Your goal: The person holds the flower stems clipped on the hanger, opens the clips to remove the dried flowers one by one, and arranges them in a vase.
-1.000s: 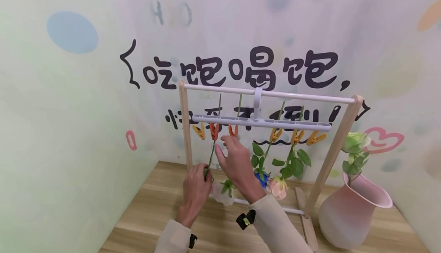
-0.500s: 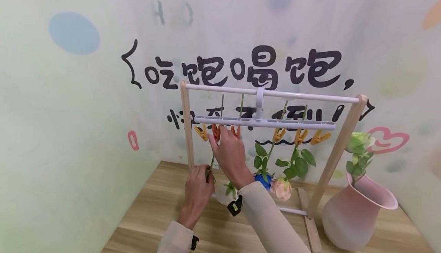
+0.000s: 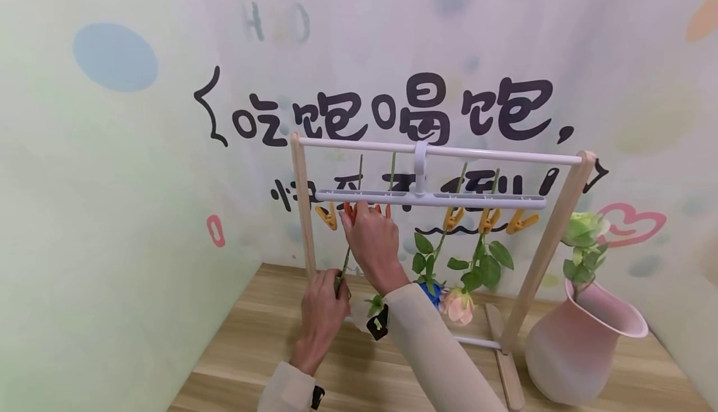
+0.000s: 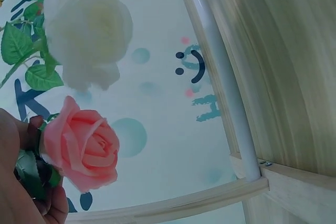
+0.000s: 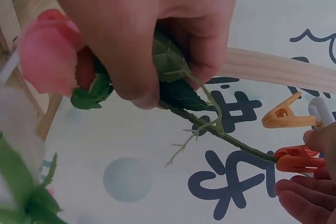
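My left hand (image 3: 322, 312) grips the stem and leaves of a pink rose (image 4: 84, 145), whose bloom points down below the hand. The rose's stem (image 5: 231, 140) runs up into an orange clip (image 5: 296, 161) on the white hanger bar (image 3: 364, 197). My right hand (image 3: 373, 237) pinches that clip, with thumb and fingers on either side of it in the right wrist view. In the head view the hand hides most of the clip and part of a second orange clip beside it. A white flower (image 4: 89, 35) hangs close to the pink rose.
The hanger hooks onto a wooden rack (image 3: 301, 194). Yellow clips hold a blue flower (image 3: 432, 293) and a peach flower (image 3: 457, 306). Other yellow clips hang at both ends, one at the left (image 3: 326, 217). A pink vase (image 3: 578, 349) with a green-white flower (image 3: 583, 231) stands right.
My right hand has moved left and up from beneath the clips onto the orange clip at the stem. The left hand stays at the rose with little movement.
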